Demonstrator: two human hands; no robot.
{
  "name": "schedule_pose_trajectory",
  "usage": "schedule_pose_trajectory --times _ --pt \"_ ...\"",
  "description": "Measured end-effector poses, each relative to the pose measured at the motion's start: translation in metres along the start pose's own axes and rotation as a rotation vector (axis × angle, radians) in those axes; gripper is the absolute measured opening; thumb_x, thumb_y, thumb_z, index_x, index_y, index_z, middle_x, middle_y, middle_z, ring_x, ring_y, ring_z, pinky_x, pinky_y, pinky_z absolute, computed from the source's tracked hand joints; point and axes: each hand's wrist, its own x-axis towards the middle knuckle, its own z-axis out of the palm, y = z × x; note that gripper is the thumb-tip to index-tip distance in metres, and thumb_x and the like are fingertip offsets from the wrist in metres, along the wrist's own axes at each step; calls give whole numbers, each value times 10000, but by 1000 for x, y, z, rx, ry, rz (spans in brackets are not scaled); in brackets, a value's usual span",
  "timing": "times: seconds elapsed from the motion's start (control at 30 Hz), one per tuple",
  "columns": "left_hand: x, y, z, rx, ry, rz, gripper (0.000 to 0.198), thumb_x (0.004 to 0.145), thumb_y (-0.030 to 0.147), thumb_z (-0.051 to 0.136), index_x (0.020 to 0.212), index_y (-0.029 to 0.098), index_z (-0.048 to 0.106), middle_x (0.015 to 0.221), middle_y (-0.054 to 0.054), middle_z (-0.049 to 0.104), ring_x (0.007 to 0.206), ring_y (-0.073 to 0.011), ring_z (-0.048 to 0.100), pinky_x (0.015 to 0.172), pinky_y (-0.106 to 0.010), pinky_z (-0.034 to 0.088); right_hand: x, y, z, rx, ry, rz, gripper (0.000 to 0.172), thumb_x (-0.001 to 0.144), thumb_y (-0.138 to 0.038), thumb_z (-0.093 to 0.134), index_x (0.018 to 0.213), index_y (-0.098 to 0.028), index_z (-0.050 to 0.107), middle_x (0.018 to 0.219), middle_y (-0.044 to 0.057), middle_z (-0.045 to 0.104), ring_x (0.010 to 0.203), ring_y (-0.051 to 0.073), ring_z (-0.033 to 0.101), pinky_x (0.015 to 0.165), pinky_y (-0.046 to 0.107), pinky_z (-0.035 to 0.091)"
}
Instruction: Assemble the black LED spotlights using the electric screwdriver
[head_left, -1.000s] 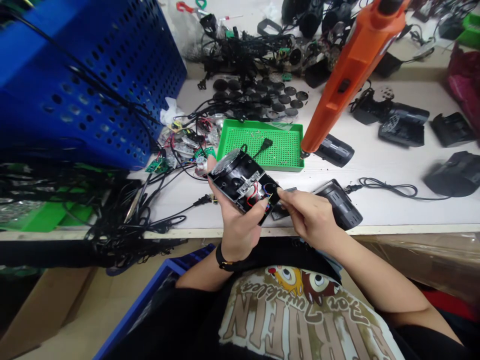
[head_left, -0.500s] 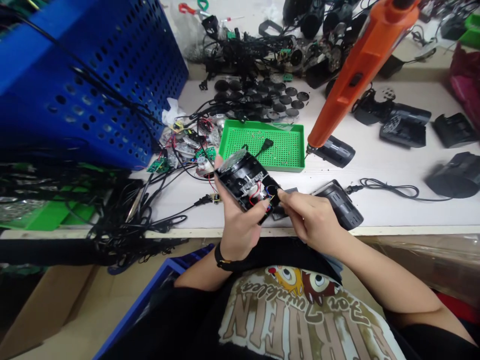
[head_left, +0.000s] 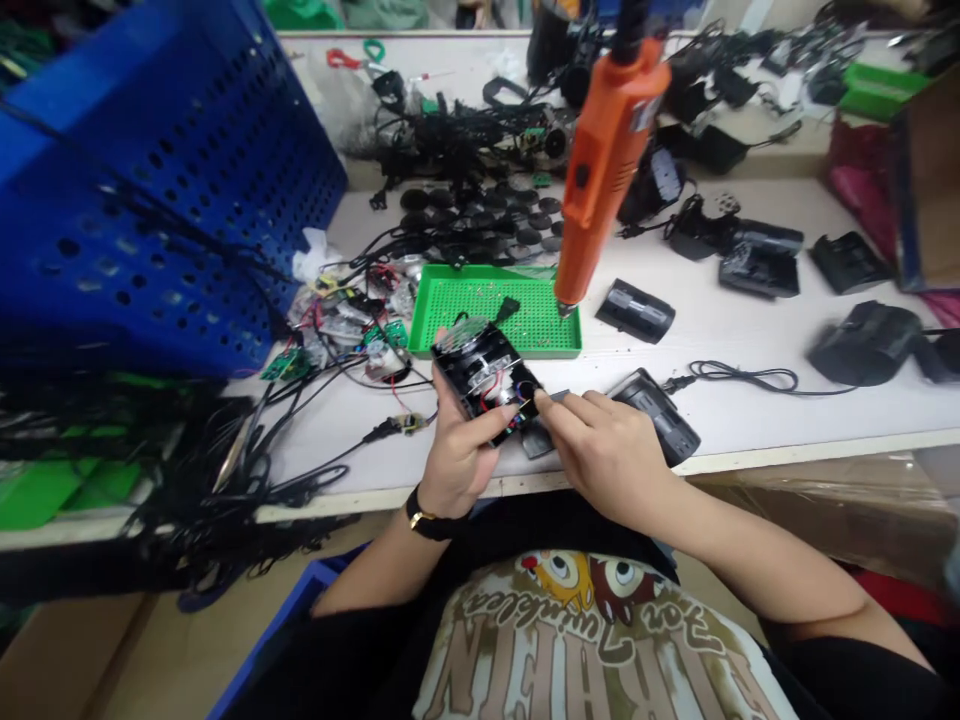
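My left hand (head_left: 459, 445) is closed around an opened black appliance housing (head_left: 466, 368), its thumb across the near side. Red and blue wires, a white part and a round clear-looking end piece show in the housing. My right hand (head_left: 604, 440) is closed, with its fingertips pinched at the housing's right end beside the wires; what lies between them is hidden. Just behind the housing is a green perforated tray (head_left: 495, 350) with small screws and a black plug (head_left: 508, 307). An orange electric screwdriver (head_left: 600, 185) hangs with its tip over the tray's right side.
Black housing shells (head_left: 637, 310) lie at the right, one (head_left: 658, 412) close to my right hand with a coiled cord (head_left: 750, 375) beyond. A blue perforated crate (head_left: 187, 130) stands at the left. Tangled cables (head_left: 225, 470) hang over the table's front edge (head_left: 825, 448).
The view has shifted, so the bench appears further left. Relative to the tray, the screwdriver has swung left and hangs more upright. Both hands keep nearly the same hold at the housing.
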Motion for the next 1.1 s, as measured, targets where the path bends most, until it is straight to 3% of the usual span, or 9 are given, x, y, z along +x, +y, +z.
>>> schedule_pose_trajectory --times 0.1,0.27,0.47,0.6,0.77,0.83,0.93,1.03,1.1 --pt "5 3 0 -2 -63 -49 1034 608 111 904 1499 420 480 1222 -14 740 1089 -250 712 1046 -468 555 -4 8 -10 217 69 115 233 1040 -232 544 1177 -167 721 1009 82 784 891 205 668 784 356 551" --pt "7 1 10 -58 -139 -144 907 619 94 902 1425 362 584 1196 -37 765 1153 -315 722 1077 -562 564 -22 30 -22 443 240 325 183 1032 -243 577 1158 -215 706 1081 76 773 1035 213 687 917 405 552" --pt "4 -3 11 -69 -102 -213 764 628 120 903 1326 322 667 1161 -34 787 1162 -347 733 1098 -626 567 -41 63 -18 385 367 516 220 1017 -295 597 1192 -211 701 1068 76 766 990 205 693 905 395 550" --pt "1 1 6 -45 -26 -205 676 641 157 891 1272 312 706 1183 -38 796 1271 -420 676 1128 -701 525 -50 99 -14 311 417 627 278 1006 -345 597 1226 -200 687 1114 101 758 976 208 696 916 407 556" --pt "3 6 4 -99 -25 -164 545 746 422 834 1264 299 718 1265 -51 778 1447 -462 517 1155 -702 503 -77 135 -28 285 467 748 342 981 -389 609 1229 -166 684 1144 126 756 1012 222 706 927 414 569" --pt "4 8 8 -177 4 -175 586 775 548 787 1288 277 707 1320 -61 756 1431 -455 534 1160 -679 499 -86 131 -37 296 393 777 391 982 -425 608 1274 -171 664 1199 135 748 1053 238 708 964 439 564" --pt "5 9 17 -260 72 -228 619 844 636 685 1327 248 680 1342 -95 743 1372 -434 594 1146 -689 485 -93 105 -44 243 94 761 542 967 -523 625 1411 -214 587 1325 146 705 1193 311 666 1046 532 525" --pt "5 9 25 -306 105 -269 595 922 643 581 1359 245 654 1327 -115 743 1328 -413 636 1112 -704 490 -98 75 -32 147 -157 725 711 930 -608 638 1510 -218 508 1430 185 627 1298 400 595 1074 604 501" --pt "5 7 27 -343 111 -270 597 944 655 540 1350 234 658 1301 -119 751 1317 -402 647 1101 -685 502 -102 63 -16 113 -200 709 764 929 -605 621 1549 -184 469 1455 220 582 1322 423 570 1076 611 505"
